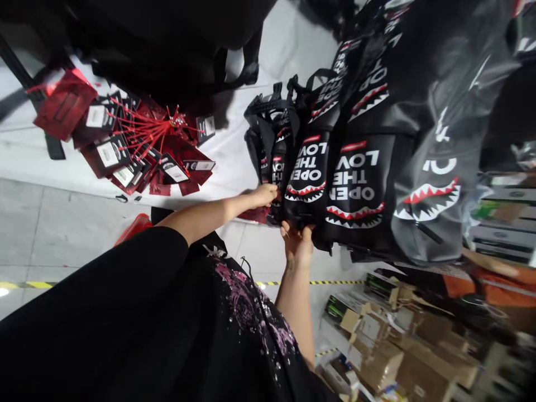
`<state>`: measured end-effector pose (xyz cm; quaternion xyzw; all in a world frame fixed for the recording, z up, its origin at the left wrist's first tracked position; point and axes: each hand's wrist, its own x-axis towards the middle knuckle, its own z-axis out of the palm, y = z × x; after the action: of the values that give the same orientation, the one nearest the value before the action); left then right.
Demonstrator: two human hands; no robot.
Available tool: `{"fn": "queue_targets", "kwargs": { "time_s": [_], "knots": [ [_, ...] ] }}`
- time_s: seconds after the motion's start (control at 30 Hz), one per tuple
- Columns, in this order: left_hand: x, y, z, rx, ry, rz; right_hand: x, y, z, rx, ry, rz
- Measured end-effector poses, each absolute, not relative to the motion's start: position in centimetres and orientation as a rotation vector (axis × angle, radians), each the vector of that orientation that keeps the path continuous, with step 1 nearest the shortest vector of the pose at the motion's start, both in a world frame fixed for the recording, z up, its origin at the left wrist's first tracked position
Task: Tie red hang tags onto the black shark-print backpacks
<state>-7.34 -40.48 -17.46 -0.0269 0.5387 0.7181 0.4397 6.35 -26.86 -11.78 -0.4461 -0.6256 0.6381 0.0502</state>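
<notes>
Black backpacks stand in a row, printed with upside-down "OPEN THE LOVE" lettering and red-and-white shark teeth. My left hand, its fingers closed, grips the near edge of the leftmost small backpack, whose straps show above. At the lower edge of the neighbouring backpack, my right hand has its fingers curled up around the bottom, partly hidden by the fabric. A larger backpack stands to the right of it. Beyond that is another, wrapped in clear plastic.
Red packets and black tags with barcode labels, on red strings, lie on the white table. A large black bag is at the back. Cardboard boxes fill the lower right, near a person's arm.
</notes>
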Motion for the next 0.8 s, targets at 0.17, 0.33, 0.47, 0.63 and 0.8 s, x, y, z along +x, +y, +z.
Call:
{"fn": "queue_targets", "kwargs": {
  "time_s": [0.17,0.33,0.47,0.63,0.8],
  "knots": [
    [-7.5,-39.4,-16.0,0.078,1.540,1.688,7.6,-23.8,-13.6,-1.183,-2.854,1.805],
    [-5.9,-38.9,-15.9,0.125,1.657,1.795,7.2,-21.7,-16.4,-0.591,-3.293,1.118],
    [-3.3,-37.9,-15.8,0.041,1.693,1.920,8.4,-21.6,-17.6,-0.148,-3.524,0.983],
    [-1.6,-38.4,-15.6,-0.016,1.656,2.076,8.8,-20.4,-17.0,-0.282,-3.445,0.707],
    [0.3,-40.9,-17.0,0.002,1.953,1.925,8.3,-17.7,-14.6,-0.210,-3.337,0.808]
  ]
}}
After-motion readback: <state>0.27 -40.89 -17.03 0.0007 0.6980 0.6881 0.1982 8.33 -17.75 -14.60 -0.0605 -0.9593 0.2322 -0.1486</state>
